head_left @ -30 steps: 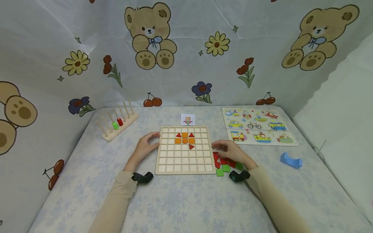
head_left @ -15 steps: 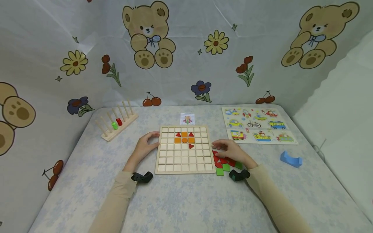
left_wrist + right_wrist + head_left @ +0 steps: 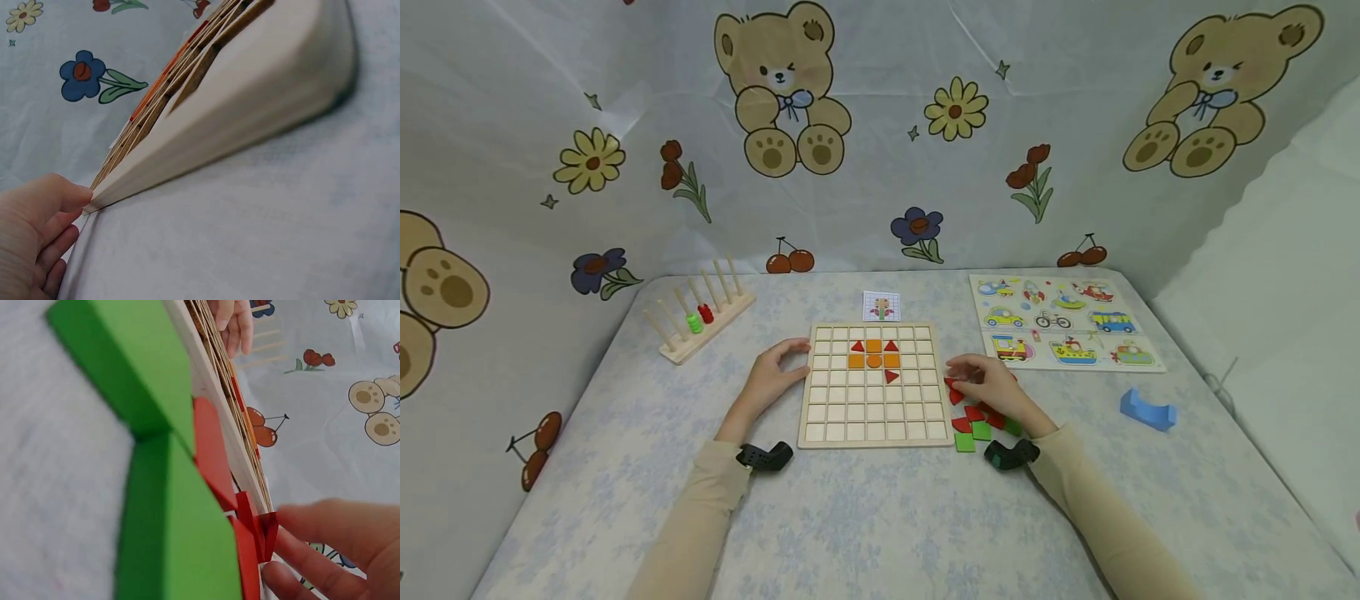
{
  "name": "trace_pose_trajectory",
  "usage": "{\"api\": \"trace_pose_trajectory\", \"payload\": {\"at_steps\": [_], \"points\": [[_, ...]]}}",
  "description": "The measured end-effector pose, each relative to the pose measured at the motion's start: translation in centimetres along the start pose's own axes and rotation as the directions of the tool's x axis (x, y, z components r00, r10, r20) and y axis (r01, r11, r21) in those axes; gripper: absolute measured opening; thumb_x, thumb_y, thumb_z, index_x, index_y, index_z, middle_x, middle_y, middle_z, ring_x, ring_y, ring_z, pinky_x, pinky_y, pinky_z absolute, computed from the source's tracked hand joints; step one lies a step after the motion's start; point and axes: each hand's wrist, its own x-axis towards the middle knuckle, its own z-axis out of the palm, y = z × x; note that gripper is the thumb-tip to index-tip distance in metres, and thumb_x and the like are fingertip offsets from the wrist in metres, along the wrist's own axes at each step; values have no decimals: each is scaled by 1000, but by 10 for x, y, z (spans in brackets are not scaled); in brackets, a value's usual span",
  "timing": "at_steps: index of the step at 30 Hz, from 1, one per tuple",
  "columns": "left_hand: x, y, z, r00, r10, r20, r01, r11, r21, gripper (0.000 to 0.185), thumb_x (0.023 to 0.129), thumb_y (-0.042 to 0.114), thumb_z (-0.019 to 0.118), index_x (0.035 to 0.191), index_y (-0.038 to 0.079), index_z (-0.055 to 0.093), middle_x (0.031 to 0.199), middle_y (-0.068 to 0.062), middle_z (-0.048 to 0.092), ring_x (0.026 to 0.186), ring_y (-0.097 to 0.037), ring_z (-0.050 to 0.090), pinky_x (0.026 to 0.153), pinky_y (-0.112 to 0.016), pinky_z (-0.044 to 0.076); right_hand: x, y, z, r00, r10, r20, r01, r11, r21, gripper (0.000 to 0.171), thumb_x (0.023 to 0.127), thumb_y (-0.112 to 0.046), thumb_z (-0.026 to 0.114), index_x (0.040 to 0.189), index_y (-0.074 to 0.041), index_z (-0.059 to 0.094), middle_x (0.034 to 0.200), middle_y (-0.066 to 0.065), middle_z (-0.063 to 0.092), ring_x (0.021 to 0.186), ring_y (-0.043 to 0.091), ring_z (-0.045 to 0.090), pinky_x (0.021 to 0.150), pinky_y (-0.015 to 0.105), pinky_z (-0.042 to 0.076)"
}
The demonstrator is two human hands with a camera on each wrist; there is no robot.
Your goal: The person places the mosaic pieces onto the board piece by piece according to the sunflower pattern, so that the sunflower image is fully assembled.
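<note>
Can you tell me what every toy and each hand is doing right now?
Grid board: flat on the table, partly filled with orange and red pieces.
Left hand: fingers touching the board's left edge.
Right hand: pinching a red piece beside the board.
Loose red and green pieces: piled at the board's right edge.
Peg rack: red and green rings on.
Vehicle puzzle: flat, all pieces in.
Blue block: lying alone.

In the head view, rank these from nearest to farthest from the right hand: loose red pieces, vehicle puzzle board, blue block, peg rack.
From the right hand:
1. Loose red pieces, under and beside its fingers, right of the grid board.
2. Vehicle puzzle board, behind it, to the right.
3. Blue block, far right on the table.
4. Peg rack, far left, beyond the grid board.
</note>
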Motion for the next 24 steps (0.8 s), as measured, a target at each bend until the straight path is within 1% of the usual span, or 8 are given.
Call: {"api": "trace_pose_trajectory", "payload": {"at_steps": [3,6,9,14,18,21,24], "points": [[0,0,0,1000,-1,-3,1,1000,9,49,86,14,70,132,10,55,126,-13,61,132,-27,45,116,-47,27,0,-3,1,1000,-1,6,1,1000,9,35,85,-11,70,118,-1,63,105,18,68,82,12,59,71,21,51],[0,-1,0,1000,2,-3,-2,1000,21,49,86,15,70,133,11,55,127,-12,61,132,-27,45,116,-48,27,0,-4,2,1000,8,8,-8,1000,-3,37,85,-12,71,118,0,63,103,17,68,82,12,60,71,20,50],[1,-2,1,1000,-8,-7,8,1000,17,48,86,15,70,132,12,56,126,-10,61,132,-26,45,117,-47,27,0,-4,2,999,30,-13,-30,1000,1,36,85,-8,70,119,0,63,104,18,67,85,17,61,72,20,51],[1,-2,0,1000,-21,-1,21,1000,8,47,87,16,70,132,14,56,126,-9,61,133,-24,45,118,-46,26,1,2,2,997,54,-62,-53,999,14,37,85,-3,66,121,1,61,109,20,66,95,27,60,78,23,51],[0,-1,0,1000,-23,3,23,1000,5,47,87,17,70,132,13,55,126,-9,61,133,-24,45,118,-45,26,1,5,1,996,44,-82,-42,999,17,36,85,-2,66,121,2,61,108,20,66,93,26,60,77,22,51],[0,1,0,1000,-21,2,21,1000,7,47,87,16,70,132,13,55,127,-10,61,133,-25,45,118,-46,26,1,5,-2,997,45,-59,-44,999,22,37,85,-3,66,121,3,61,107,21,66,86,21,60,71,19,51],[-1,1,0,1000,-23,4,23,1000,6,48,87,15,69,132,13,55,127,-11,61,133,-26,44,117,-46,27,0,6,-8,998,65,3,-65,997,35,40,84,0,65,123,4,59,108,22,65,82,18,58,66,19,51]]}}
